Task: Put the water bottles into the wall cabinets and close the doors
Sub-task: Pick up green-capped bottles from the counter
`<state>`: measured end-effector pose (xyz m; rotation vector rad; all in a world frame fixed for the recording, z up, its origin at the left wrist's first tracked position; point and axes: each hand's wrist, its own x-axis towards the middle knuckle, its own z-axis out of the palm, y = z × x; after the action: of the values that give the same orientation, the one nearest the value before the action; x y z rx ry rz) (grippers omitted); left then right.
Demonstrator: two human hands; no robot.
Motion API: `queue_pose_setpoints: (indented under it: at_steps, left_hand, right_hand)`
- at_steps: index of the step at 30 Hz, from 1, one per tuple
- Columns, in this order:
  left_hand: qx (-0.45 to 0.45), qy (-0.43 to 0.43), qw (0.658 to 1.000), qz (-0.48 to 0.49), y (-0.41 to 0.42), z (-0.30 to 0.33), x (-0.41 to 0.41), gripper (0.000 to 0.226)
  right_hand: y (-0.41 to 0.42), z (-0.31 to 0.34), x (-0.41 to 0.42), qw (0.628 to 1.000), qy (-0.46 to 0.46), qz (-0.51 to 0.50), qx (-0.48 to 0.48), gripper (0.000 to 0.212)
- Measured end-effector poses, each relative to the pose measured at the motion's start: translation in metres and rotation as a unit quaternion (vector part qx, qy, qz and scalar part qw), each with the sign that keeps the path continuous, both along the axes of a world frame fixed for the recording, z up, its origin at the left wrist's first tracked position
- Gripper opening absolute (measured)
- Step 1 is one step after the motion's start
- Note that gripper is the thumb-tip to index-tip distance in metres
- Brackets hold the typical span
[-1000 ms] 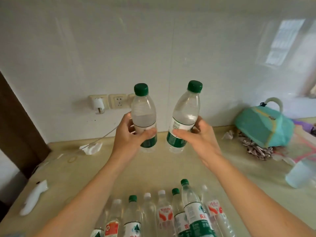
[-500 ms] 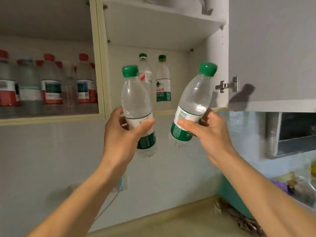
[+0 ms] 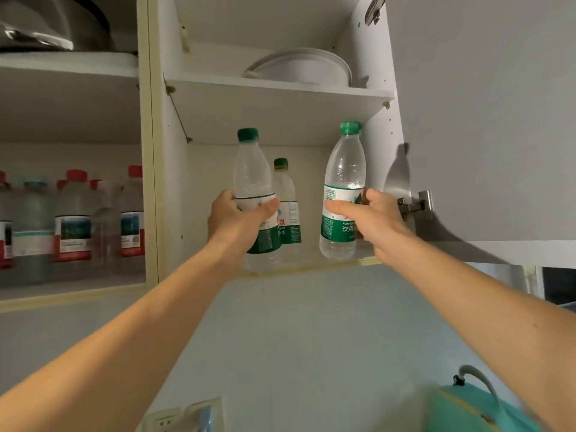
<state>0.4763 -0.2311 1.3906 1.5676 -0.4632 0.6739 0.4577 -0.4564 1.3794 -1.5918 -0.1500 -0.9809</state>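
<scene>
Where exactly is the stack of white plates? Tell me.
In the head view, the white plates sit on the upper shelf of the open right-hand cabinet, above the green-capped bottles.

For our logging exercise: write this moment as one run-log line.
left hand: grips green-capped bottle | right hand: grips second green-capped bottle | both at open cabinet's lower shelf | door: open

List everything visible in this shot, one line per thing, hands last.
held bottles: 2, clear with green caps, left one and right one at the right cabinet's lower shelf
shelved bottle: 1, green cap, standing behind them
red-capped bottles: several, left cabinet's lower shelf
plates: white stack, right cabinet's upper shelf
metal cookware: silver, left cabinet's upper shelf
cabinet door: 1, grey, swung open at right
wall socket: white, bottom edge
bag: teal, bottom right
hands: left hand and right hand, each gripping a bottle
</scene>
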Motion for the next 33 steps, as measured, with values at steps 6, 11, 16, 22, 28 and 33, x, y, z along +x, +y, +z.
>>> queue_pose_setpoints:
  at_steps: [6, 11, 16, 22, 28, 33]
  left_hand:
    - [0.091, 0.039, 0.995, 0.013, -0.011, 0.007, 0.024, 0.044]
    - [0.216, 0.057, 0.973, 0.052, -0.006, 0.021, 0.028, 0.049]
    - [0.247, 0.034, 0.963, 0.104, -0.014, 0.025, 0.033, 0.048]
    - [0.244, 0.021, 0.965, 0.097, -0.035, 0.02, 0.057, 0.046]
    - [0.273, -0.011, 0.954, 0.123, -0.058, 0.013, 0.08, 0.037]
    - [0.266, -0.01, 0.958, 0.109, -0.07, 0.009, 0.095, 0.037]
  right_hand:
    - [-0.018, 0.002, 0.027, 0.999, 0.036, -0.004, -0.034, 0.041]
    - [-0.033, 0.005, 0.04, 0.992, 0.075, 0.006, -0.1, 0.04]
    - [-0.04, 0.005, 0.048, 0.986, 0.091, 0.003, -0.137, 0.031]
    - [-0.045, 0.008, 0.053, 0.985, 0.1, 0.01, -0.143, 0.032]
    - [-0.046, 0.011, 0.064, 0.981, 0.105, -0.002, -0.162, 0.028]
    - [-0.046, 0.011, 0.081, 0.982, 0.115, -0.003, -0.151, 0.023]
